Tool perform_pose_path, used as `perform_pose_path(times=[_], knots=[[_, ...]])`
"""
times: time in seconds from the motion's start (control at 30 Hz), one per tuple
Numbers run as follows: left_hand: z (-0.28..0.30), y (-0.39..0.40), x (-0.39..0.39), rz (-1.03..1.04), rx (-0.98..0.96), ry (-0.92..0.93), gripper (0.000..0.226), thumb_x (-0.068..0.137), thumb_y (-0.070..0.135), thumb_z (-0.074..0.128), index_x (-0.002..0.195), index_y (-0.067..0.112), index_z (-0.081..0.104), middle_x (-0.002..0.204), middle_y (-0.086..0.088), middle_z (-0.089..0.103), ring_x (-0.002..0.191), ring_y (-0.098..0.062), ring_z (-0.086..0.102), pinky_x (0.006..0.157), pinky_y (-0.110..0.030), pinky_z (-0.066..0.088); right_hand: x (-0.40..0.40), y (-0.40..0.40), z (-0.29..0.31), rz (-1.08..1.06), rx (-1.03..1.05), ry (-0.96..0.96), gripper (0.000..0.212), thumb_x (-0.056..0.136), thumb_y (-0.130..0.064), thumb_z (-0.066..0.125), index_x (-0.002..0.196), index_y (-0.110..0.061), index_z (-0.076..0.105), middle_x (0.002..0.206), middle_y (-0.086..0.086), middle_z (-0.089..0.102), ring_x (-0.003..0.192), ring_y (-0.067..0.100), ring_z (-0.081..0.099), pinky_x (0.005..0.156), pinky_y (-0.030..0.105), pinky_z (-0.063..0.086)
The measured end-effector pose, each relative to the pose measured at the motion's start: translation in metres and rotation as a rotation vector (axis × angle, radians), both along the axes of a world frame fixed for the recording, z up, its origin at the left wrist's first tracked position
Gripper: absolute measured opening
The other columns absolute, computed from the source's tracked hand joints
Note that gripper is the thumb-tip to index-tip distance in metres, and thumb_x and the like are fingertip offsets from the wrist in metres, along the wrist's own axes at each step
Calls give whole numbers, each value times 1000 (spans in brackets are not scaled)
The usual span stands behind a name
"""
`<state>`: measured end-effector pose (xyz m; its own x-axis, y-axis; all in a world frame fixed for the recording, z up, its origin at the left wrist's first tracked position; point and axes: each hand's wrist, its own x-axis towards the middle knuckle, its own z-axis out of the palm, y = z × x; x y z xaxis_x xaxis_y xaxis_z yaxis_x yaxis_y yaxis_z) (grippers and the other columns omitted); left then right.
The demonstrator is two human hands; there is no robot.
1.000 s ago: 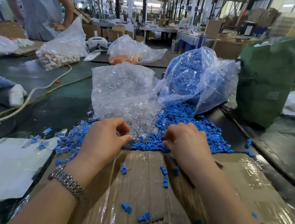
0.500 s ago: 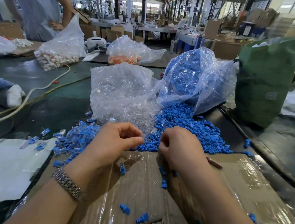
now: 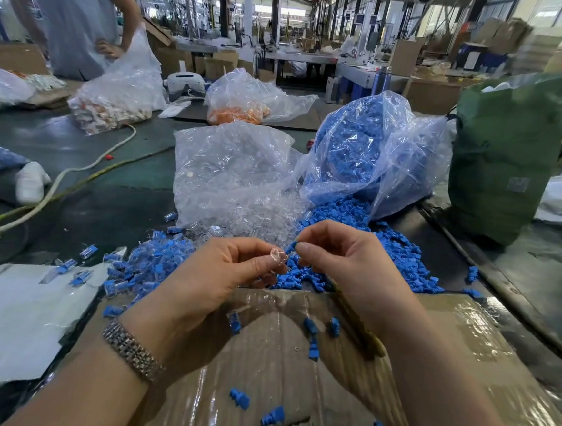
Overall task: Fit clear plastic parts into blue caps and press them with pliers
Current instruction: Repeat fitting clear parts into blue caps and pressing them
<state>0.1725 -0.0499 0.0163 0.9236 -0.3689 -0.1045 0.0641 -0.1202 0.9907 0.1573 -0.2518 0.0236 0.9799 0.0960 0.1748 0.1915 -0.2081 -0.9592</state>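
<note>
Behind our work stretches a cluttered factory floor, and on the dark desk [image 3: 112, 206] lie two opened bags, one of clear parts [image 3: 235, 175] and one of blue caps [image 3: 371, 152], both spilling toward a taped cardboard sheet [image 3: 294, 365]. We hold our hands up over the far edge of that sheet. Our left hand [image 3: 214, 274] pinches a clear part [image 3: 278, 255] between thumb and forefinger; our right hand [image 3: 353, 262] pinches a cap [image 3: 291, 247] at its fingertips, and the two pieces are almost touching. We judge the step in hand to be the fitting itself. To do it well, we should turn the cap's open end squarely to the part, line up the two before pushing, and keep each grip near the far end so that our fingers do not block the joint. Push straight, not at a slant; a small slippery piece may pop away. We see no pliers for certain, though something slim [image 3: 358, 323] lies under the right wrist.
</note>
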Motion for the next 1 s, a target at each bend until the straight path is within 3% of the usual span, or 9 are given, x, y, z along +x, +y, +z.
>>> perform_pose_path(times=[0.1, 0.23, 0.37, 0.63, 0.73, 0.83, 0.9, 1.0], knots=[[1, -1, -1, -3, -57, 46, 22, 82, 26, 68, 100, 18, 78, 102, -12, 77, 97, -30, 72, 81, -31, 59, 1, 3, -2, 20, -53, -31, 2, 91, -12, 73, 91, -14, 73, 80, 6, 70, 76, 11, 63, 77, 24, 53], [3, -2, -3, 2, -99, 54, 23, 81, 21, 69, 100, 13, 78, 101, -15, 76, 89, -24, 72, 75, -27, 60, 3, 8, -4, 27, -111, -51, 9, 92, -10, 72, 86, -17, 71, 75, 3, 67, 73, 11, 59, 72, 21, 49], [3, -1, -1, 29, -106, 10, 25, 78, 17, 71, 102, 9, 76, 98, -14, 77, 89, -23, 74, 70, -22, 58, 4, 8, -5, 35, -125, -51, 11, 92, -11, 71, 85, -20, 70, 82, 9, 70, 77, 17, 62, 77, 26, 52], [3, 3, 0, 13, -93, -10, 28, 78, 19, 70, 103, 12, 78, 101, -12, 77, 96, -25, 74, 76, -24, 60, 1, 8, -3, 46, -170, -42, 12, 93, -15, 70, 85, -25, 70, 87, 10, 68, 89, 31, 64, 85, 38, 55], [4, 2, -1, 15, -105, -16, 28, 75, 21, 70, 101, 12, 79, 99, -12, 77, 94, -24, 75, 75, -22, 59, 0, 9, -2, 44, -181, -50, 11, 93, -14, 71, 86, -23, 70, 87, 11, 68, 86, 29, 63, 81, 34, 55], [4, 2, 0, 30, -123, -25, 27, 75, 21, 70, 99, 12, 79, 98, -12, 78, 92, -22, 75, 76, -23, 59, -1, 5, 1, 14, -157, -33, 5, 90, -26, 75, 91, -26, 70, 85, 0, 69, 77, 8, 64, 72, 18, 52], [3, 2, 1, 54, -145, -35, 29, 75, 20, 69, 101, 10, 77, 97, -12, 78, 90, -22, 75, 75, -22, 59, 1, -7, 2, -138, -344, -17, 24, 85, -46, 75, 99, -30, 64, 88, -9, 67, 80, 0, 63, 71, 16, 50], [2, 4, 3, 92, -183, -38, 31, 75, 17, 69, 103, 6, 75, 98, -15, 77, 87, -22, 75, 77, -27, 61, -2, -23, 1, -329, -880, 174, 57, 78, -68, 70, 111, -26, 53, 109, -6, 57, 100, 14, 56, 88, 37, 50]])
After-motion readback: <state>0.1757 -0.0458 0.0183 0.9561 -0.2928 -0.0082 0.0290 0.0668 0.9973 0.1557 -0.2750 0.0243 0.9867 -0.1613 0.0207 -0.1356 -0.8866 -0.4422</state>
